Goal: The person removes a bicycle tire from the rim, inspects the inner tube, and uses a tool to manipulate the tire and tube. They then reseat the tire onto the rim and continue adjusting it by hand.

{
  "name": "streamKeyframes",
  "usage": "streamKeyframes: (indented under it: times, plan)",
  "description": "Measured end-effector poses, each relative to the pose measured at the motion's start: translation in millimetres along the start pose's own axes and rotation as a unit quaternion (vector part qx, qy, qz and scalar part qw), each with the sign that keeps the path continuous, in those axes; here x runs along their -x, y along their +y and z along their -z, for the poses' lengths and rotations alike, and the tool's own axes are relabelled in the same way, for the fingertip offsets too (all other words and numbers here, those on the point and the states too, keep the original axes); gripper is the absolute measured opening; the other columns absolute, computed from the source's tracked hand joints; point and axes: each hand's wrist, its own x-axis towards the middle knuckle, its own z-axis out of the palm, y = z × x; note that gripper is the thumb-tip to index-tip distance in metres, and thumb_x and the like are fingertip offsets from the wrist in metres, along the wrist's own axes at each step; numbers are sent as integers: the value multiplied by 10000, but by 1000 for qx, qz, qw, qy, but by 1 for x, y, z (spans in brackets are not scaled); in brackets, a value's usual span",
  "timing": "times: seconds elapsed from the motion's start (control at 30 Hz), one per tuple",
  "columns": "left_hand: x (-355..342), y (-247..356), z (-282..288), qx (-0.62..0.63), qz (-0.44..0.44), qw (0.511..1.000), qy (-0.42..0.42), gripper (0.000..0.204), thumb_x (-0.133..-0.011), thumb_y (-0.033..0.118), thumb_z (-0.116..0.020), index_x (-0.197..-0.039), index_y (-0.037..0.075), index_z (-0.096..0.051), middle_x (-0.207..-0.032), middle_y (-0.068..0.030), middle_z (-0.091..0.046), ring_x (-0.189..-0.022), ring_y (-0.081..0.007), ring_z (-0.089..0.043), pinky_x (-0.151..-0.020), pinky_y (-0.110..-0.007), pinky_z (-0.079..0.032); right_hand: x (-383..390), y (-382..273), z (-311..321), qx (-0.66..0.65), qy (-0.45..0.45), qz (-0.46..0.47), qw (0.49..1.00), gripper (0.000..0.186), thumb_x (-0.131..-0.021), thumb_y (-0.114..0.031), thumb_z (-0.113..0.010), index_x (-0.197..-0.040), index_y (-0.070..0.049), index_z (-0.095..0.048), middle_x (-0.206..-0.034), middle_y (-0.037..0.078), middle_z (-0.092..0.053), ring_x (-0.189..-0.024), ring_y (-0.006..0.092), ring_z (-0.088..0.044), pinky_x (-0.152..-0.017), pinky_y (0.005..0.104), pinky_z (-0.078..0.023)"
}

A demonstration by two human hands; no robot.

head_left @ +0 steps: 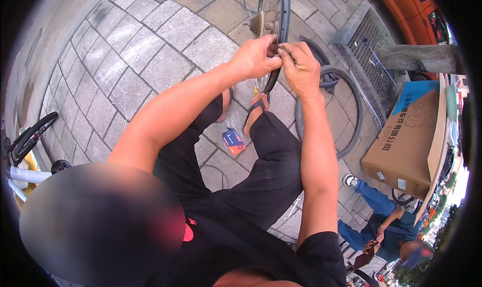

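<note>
Wheel (285,11), blk rim, thin spokes (271,8), toothed sprockets (257,24), edge-on nr feet (258,105), long axis pointing fwd from person, angled slightly R; L hand (256,57) & R hand (301,68) both pinch rim.

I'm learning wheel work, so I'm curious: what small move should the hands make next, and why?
Perhaps slide the left hand slightly along the wheel rim while the right hand steadies it: both hands crowd one short stretch, leaving the rim above them unheld.
</note>
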Motion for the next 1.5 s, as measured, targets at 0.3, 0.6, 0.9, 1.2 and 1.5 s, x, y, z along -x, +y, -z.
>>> streamKeyframes:
  times: [0.3, 0.6, 0.9, 1.2, 1.5]
  plan:
    - [11, 0, -20, -133, -42, 985, 107, 423, -913, 294, -679, -1222, 13, -612, -1004, -225, -746, -933, -428, -722, -798, -487, -584, -6, -9, -3, -29, 0, -87, 996, 254, -892, -108, -770, -1119, -16, -704, -937, 99, -725, -776, 190, -696, -713, 324, -547]
    - [12, 12, -16, -119, 5, 985, 123, 328, -921, 295, -655, -1104, 23, -643, -911, -251, -721, -869, -481, -696, -766, -525, -565, -26, 19, 4, -375, -166, -384, 827, 339, -915, -270, -812, -1057, 2, -667, -943, 93, -732, -777, 181, -712, -614, 303, -554]
    - [17, -2, -9, -78, 39, 987, 137, 262, -927, 175, -662, -1099, -22, -684, -849, -162, -748, -767, -270, -750, -708, -376, -577, -52, 129, -4, -321, -100, -498, 800, 289, -970, -330, -751, -1037, -60, -672, -903, 42, -680, -718, 157, -679, -597, 305, -560]
    - [17, 14, -5, -42, 106, 989, 92, 256, -956, 95, -623, -1177, -30, -654, -931, -115, -775, -853, -156, -735, -767, -305, -580, -100, 232, -91, -212, -94, -523, 820, 331, -973, -280, -699, -1118, 15, -666, -851, 70, -694, -655, 165, -661, -541, 326, -541]
    - [3, 16, 7, -43, 120, 992, -1, 303, -898, 38, -626, -1194, -26, -617, -967, -104, -787, -788, -111, -724, -666, -269, -561, -150, 303, -158, -152, -142, -496, 843, 350, -961, -303, -683, -1058, 34, -681, -800, 138, -720, -625, 250, -700, -522, 401, -562]
